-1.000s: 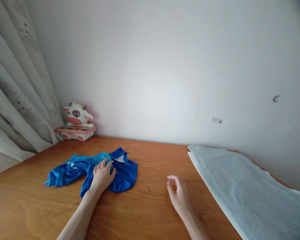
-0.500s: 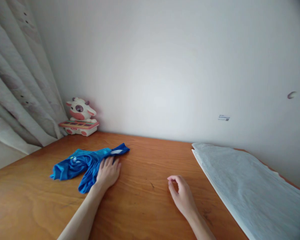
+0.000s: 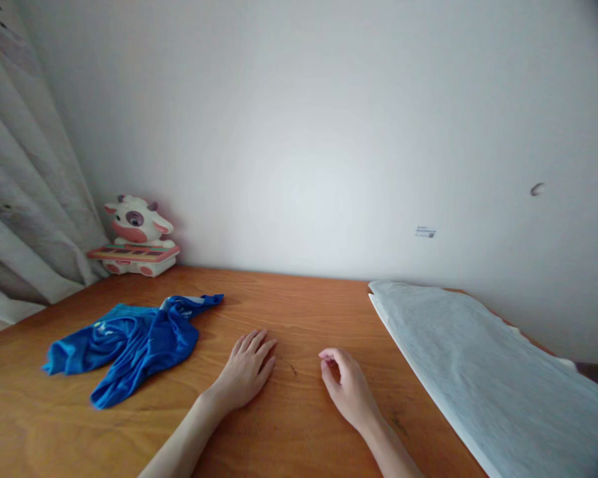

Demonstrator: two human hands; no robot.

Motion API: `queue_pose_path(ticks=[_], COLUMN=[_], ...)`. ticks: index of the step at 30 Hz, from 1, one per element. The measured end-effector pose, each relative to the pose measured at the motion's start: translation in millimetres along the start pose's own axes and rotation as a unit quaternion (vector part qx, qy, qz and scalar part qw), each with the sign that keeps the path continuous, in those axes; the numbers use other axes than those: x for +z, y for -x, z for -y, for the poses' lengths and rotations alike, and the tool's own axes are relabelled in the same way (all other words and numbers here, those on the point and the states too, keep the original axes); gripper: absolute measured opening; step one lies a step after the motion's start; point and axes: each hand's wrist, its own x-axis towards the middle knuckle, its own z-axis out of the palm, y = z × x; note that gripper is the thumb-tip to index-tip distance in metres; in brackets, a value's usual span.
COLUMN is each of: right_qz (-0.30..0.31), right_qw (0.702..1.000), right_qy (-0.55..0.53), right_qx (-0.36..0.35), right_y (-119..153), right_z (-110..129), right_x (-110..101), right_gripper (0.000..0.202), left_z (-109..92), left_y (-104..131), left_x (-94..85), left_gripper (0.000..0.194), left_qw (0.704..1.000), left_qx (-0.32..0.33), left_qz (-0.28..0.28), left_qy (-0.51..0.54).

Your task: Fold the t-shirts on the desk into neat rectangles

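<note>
A crumpled blue garment (image 3: 149, 342) lies on the left part of the wooden table (image 3: 299, 305), with a lighter patch near its far right end. My left hand (image 3: 244, 372) rests palm down on the wood to the right of the garment, fingers stretched out and apart, not touching it. To the right of that, my right hand (image 3: 346, 388) is on or just over the table, its fingers curled toward the thumb with a small gap between them. Nothing shows inside that curl.
A cow-shaped toy keyboard (image 3: 138, 249) stands at the back left corner beside a curtain (image 3: 24, 159). A pale sheet (image 3: 478, 358) covers the right side of the table. Behind is a white wall with a small label (image 3: 425, 232).
My left hand has come off the blue garment and moved right, onto bare wood. The garment lies apart from it, bunched differently. The view has turned slightly right; my right hand keeps its curled shape.
</note>
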Motion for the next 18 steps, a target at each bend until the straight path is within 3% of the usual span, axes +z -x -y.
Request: queue_pose_path(ticks=[5, 8, 11, 12, 14, 16, 18], right_qz=[-0.026, -0.032, -0.060, -0.076, -0.079, -0.062, -0.043], right_qw=[0.994, 0.972, 0.950, 0.934, 0.850, 0.788, 0.784], right_qy=[0.106, 0.233, 0.299, 0.334, 0.459, 0.470, 0.443], right_qx=[0.011, 0.020, 0.068, 0.101, 0.245, 0.394, 0.433], right_y=[-9, -20, -28, -29, -27, -21, -13], right_z=[-19, -37, -58, -66, -84, -106, -127], right_x=[-16, -55, -112, -131, -165, -189, -201], right_gripper=[0.020, 0.018, 0.026, 0.032, 0.048, 0.057, 0.052], left_z=[17, 20, 20, 20, 20, 21, 22], left_y=[1, 2, 1, 1, 1, 1, 1], left_x=[-1.2, 4.7, 8.8, 9.2, 8.9, 8.1, 7.6], left_gripper=[0.048, 0.047, 0.047, 0.047, 0.047, 0.048, 0.048], left_qw=[1.000, 1.000, 0.999, 0.999, 0.999, 0.999, 0.999], left_qx=[0.020, 0.024, 0.024, 0.025, 0.027, 0.026, 0.026], left_qz=[0.004, -0.013, -0.021, -0.022, -0.024, -0.024, -0.020], left_qy=[0.009, 0.007, 0.005, 0.004, 0.003, -0.001, -0.007])
